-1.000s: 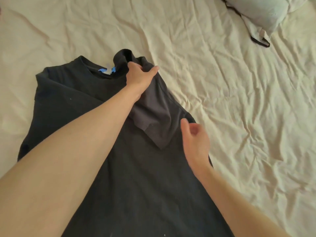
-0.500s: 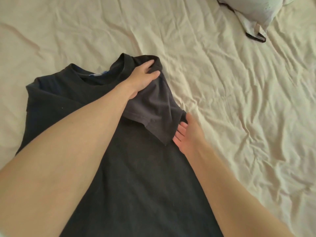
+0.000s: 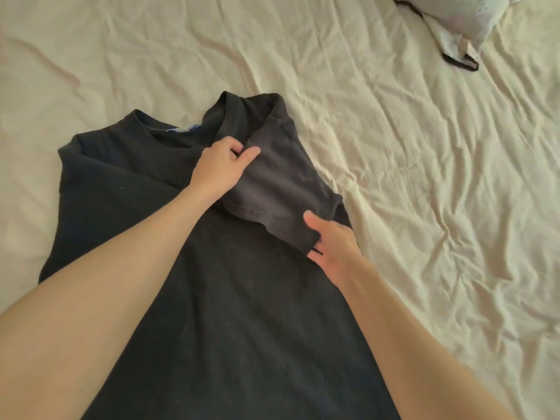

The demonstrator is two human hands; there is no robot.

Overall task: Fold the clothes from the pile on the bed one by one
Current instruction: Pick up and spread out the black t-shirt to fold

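where the black t-shirt (image 3: 212,298) lies spread flat on the bed (image 3: 424,207), its collar points away from you and its hem runs out of the bottom of the view. the shirt's right sleeve (image 3: 281,189) is folded inward over the chest, showing a slightly greyer face than the body beneath it. a bit of blue label (image 3: 185,129) shows inside the neckline.

your left hand (image 3: 222,165) rests near the collar at the upper edge of that folded sleeve. its fingers (image 3: 251,153) are curled in, with thumb and forefinger closing on a ridge of the cloth, so you have a pinch on the shirt there. your left forearm crosses the shirt body from the lower left.

your right hand (image 3: 333,247) sits at the lower corner of the folded sleeve, just at the shirt's right edge. the thumb lies on top of the sleeve hem while the fingers (image 3: 316,253) go under it, their tips hidden by the cloth, so the hem is held between thumb and fingers. your right forearm comes in from the lower right, over the shirt's side and the sheet.

the bed sheet is cream and heavily creased all round the shirt. at the top right corner, well apart from the shirt, a pale garment (image 3: 463,22) with a dark trim or strap lies crumpled on the sheet; what kind of garment it is, you cannot tell from here.
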